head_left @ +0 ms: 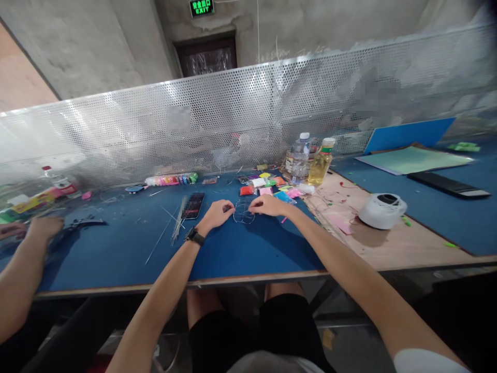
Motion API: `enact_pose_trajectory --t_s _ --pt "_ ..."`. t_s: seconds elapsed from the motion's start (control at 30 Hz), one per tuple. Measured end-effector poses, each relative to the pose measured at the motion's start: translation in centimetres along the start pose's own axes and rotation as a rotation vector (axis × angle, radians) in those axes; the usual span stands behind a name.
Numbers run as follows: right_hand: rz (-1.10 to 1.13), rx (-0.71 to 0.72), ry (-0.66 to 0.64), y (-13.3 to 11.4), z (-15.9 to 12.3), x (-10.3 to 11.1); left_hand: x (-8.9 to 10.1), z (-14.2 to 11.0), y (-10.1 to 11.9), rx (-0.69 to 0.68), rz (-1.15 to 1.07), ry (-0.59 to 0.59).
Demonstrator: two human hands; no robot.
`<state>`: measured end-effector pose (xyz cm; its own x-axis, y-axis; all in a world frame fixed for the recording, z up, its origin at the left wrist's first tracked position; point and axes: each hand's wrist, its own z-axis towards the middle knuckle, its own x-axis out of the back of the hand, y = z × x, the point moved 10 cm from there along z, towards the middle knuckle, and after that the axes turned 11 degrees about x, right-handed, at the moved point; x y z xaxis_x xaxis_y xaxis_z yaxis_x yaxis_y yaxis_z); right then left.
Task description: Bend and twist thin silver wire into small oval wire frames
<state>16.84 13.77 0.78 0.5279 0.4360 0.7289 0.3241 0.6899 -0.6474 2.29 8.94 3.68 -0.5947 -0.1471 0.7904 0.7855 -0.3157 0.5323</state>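
A small round frame of thin, silvery wire (244, 223) stands on the blue table top between my two hands. My left hand (218, 214), with a black watch (194, 236) on its wrist, pinches the frame's left side between thumb and fingertips. On the opposite side, my right hand (271, 205) has its fingers closed on the upper right edge of the wire. The exact finger contact is too small to make out. Loose straight wires (177, 223) lie left of my left hand, beside a dark phone (193, 205).
Colourful small packets (259, 186) lie behind my hands. Two bottles, one clear (301, 158) and one with yellow liquid (320, 165), stand behind right. A white roll (382, 211) sits farther right. At far left, a co-worker's hands (44, 228) work near a dark curved piece (87, 223).
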Motion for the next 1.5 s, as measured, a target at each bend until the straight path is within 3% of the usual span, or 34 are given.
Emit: enact_pose_trajectory --t_s 0.23,0.43,0.7,0.83,1.1,1.3,1.5 --pt "-0.052 0.048 -0.001 -0.5 -0.2 0.5 -0.7 0.0 -0.2 -0.067 0.055 -0.064" --pt "-0.052 0.015 0.043 -0.2 -0.6 1.0 -0.5 -0.1 -0.3 -0.031 0.013 -0.099" --pt "-0.078 -0.022 -0.028 0.1 -0.7 0.7 -0.7 -0.2 0.1 -0.048 0.014 -0.120" --pt "-0.099 0.043 -0.008 -1.0 -0.4 0.5 -0.6 -0.5 0.3 -0.061 0.122 -0.096" --pt "-0.115 0.142 0.209 -2.5 0.0 2.5 -0.6 -0.8 1.1 -0.076 0.251 -0.073" --pt "-0.106 0.101 0.166 -1.8 -0.2 2.1 0.4 -0.8 1.3 -0.064 0.243 -0.007" --pt "0.164 0.072 0.113 -1.8 -0.1 0.9 1.4 -0.8 1.4 -0.058 0.087 0.040"
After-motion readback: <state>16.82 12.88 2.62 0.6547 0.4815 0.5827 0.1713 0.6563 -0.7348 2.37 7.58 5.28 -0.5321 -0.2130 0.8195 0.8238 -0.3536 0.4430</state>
